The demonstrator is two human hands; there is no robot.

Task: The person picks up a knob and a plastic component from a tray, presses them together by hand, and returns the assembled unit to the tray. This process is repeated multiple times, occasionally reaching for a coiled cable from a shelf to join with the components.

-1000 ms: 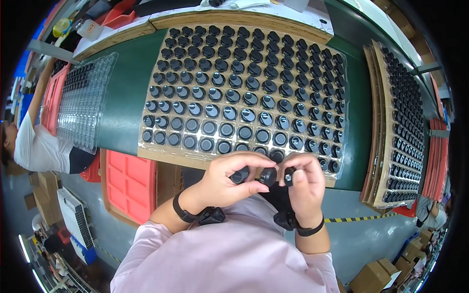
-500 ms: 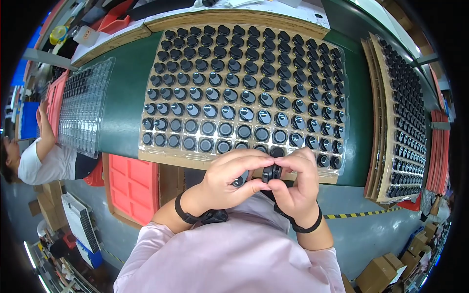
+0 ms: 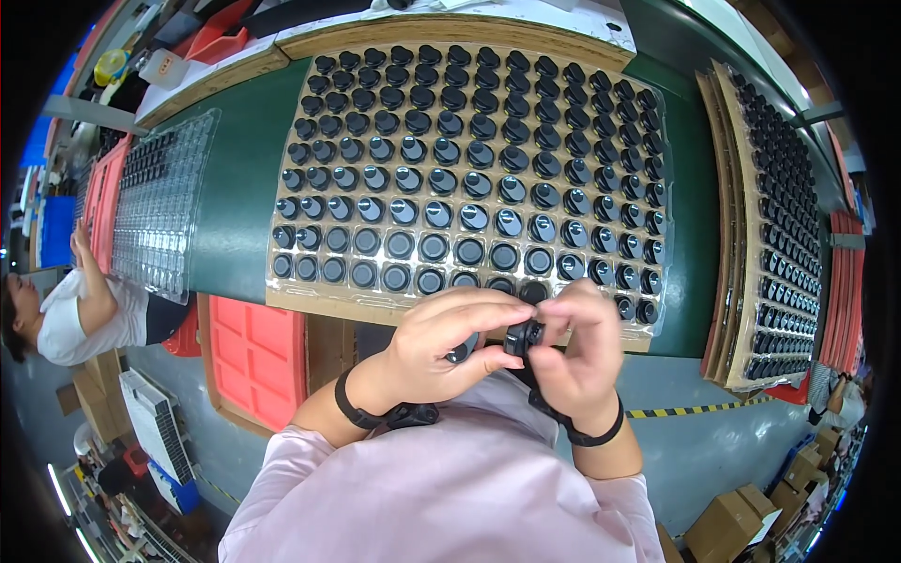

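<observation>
Above the near edge of the tray, my left hand (image 3: 436,342) pinches a small black round part (image 3: 522,339) between thumb and forefinger. A second dark piece with a glossy face (image 3: 462,348) sits in the curl of the same hand. My right hand (image 3: 582,352), slightly blurred, has its curled thumb and forefinger at the right side of the pinched part; its other fingers are bent. Beyond both hands lies a clear plastic tray (image 3: 279,293) on cardboard, with rows of black round parts (image 3: 441,181), some showing glossy slanted faces. My hands hide part of its front row.
The tray lies on a green table (image 3: 239,206). Stacked cardboard-backed trays (image 3: 784,225) stand at right, a clear tray (image 3: 155,235) at left. A red crate (image 3: 255,352) is below the table's edge. A co-worker (image 3: 89,314) is at far left.
My right hand has shifted slightly right and its fingers have loosened around the black part. My left hand keeps its pinch. The co-worker's arm at left has lowered.
</observation>
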